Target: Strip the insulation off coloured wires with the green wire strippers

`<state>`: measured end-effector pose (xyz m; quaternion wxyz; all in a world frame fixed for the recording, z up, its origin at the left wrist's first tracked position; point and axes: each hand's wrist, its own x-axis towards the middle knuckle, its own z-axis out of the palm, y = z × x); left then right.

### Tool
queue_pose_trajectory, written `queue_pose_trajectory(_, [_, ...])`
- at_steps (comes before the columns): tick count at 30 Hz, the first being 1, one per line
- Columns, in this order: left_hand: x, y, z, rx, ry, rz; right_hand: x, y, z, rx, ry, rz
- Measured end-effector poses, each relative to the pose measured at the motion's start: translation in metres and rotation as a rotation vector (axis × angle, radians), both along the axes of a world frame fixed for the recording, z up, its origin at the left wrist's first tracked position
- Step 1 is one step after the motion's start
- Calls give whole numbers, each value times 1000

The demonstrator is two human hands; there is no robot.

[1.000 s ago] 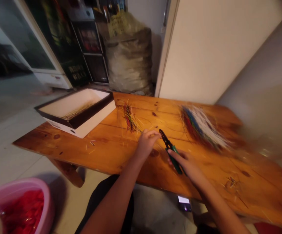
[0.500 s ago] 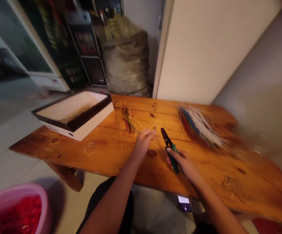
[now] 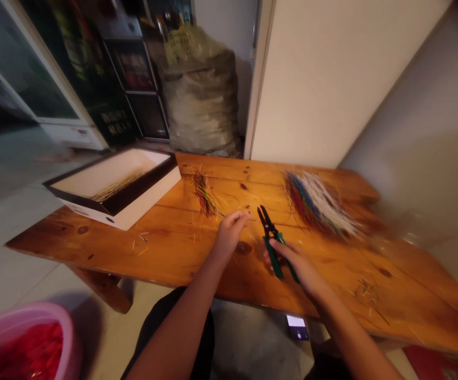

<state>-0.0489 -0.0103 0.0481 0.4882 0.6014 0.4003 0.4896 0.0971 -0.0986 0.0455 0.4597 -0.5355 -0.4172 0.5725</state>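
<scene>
My left hand (image 3: 231, 230) is pinched over the middle of the table, with a thin wire (image 3: 253, 219) poking out past the fingertips. To its right, my right hand (image 3: 286, 253) grips wire strippers (image 3: 272, 240) with green handles and black jaws. Their handles are spread and the jaws stand a little apart, to the right of the wire tip and not touching it. Just beyond my left hand lies a small bundle of red, yellow and dark wires (image 3: 205, 194). A larger bundle of white, blue, red and green wires (image 3: 320, 203) lies farther right.
A black-rimmed white box (image 3: 150, 192) on the wooden table (image 3: 165, 258) holds thin wire pieces. Wire scraps (image 3: 365, 290) lie at the right, others (image 3: 142, 238) near the box. A pink basin (image 3: 70, 338) stands on the floor. A lit phone (image 3: 297, 326) shows below the table edge.
The wire strippers have opened: their handles and jaws are now farther apart. My left hand keeps its pinch. The whole view has shifted slightly.
</scene>
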Motion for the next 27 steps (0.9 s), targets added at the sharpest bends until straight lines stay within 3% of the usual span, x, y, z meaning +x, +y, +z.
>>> queue_pose_trajectory(13, [1, 1, 0, 43, 19, 0, -6, 0, 9, -3, -64, 10])
queue_pose_trajectory(20, [0, 1, 1, 16, -21, -5, -7, 0, 12, 67, -291, -9])
queue_pose_trajectory(23, [0, -1, 3, -30, -127, -25, -8, 1, 12, 86, -349, -32])
queue_pose_trajectory(27, [0, -6, 11, -133, -447, -53, -7, 4, 8, 84, -329, -26])
